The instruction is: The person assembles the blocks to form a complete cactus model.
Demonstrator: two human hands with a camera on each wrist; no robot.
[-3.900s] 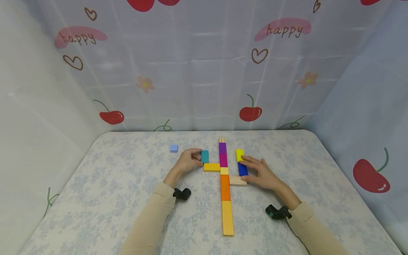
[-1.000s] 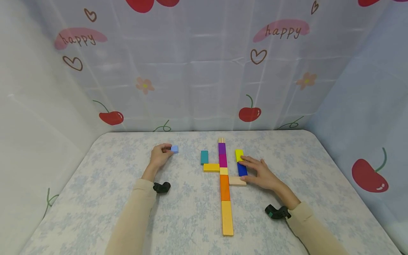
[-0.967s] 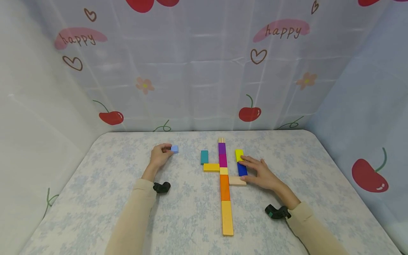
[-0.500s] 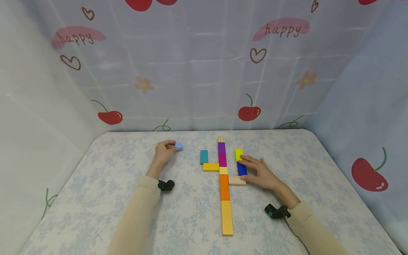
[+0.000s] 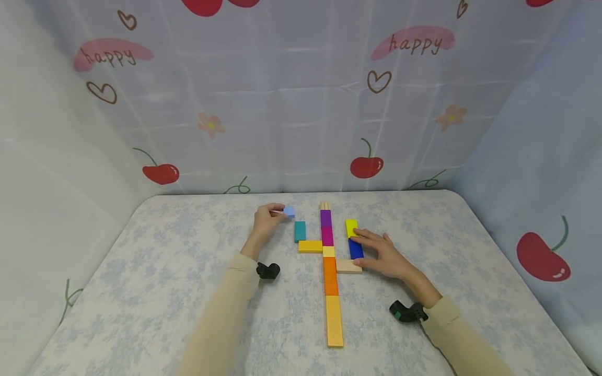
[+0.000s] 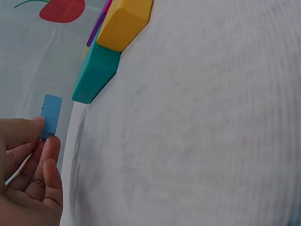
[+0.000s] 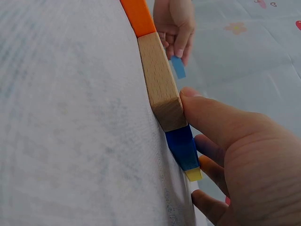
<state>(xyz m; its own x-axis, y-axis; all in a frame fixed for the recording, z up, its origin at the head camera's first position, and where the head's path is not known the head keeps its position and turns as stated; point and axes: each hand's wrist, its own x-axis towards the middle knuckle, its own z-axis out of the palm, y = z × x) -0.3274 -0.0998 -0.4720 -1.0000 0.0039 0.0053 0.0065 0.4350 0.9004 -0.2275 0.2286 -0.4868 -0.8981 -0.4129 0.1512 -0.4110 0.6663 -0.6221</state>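
My left hand (image 5: 267, 222) pinches a small light blue block (image 5: 289, 212) between thumb and fingertips, just above the teal block (image 5: 300, 232). In the left wrist view this blue block (image 6: 51, 115) is held above the tabletop, apart from the teal block (image 6: 96, 73). My right hand (image 5: 385, 256) rests with spread fingers along the right-hand blocks. Its thumb is at the end of the bare wooden block (image 5: 349, 266), its other fingertips by the dark blue block (image 5: 356, 248) and the bright yellow block (image 5: 351, 228).
A central column runs toward me: pale sticks (image 5: 325, 206), a purple block (image 5: 326, 218), a magenta block (image 5: 327, 236), a small pale yellow block (image 5: 328, 251), an orange block (image 5: 331, 277) and a long yellow block (image 5: 334, 321). A yellow block (image 5: 310, 246) juts left, below the teal one.
The left hand let go of the teal block, took the light blue block from the far left, and carried it right until beside the teal block's top. The right hand has stayed in place.
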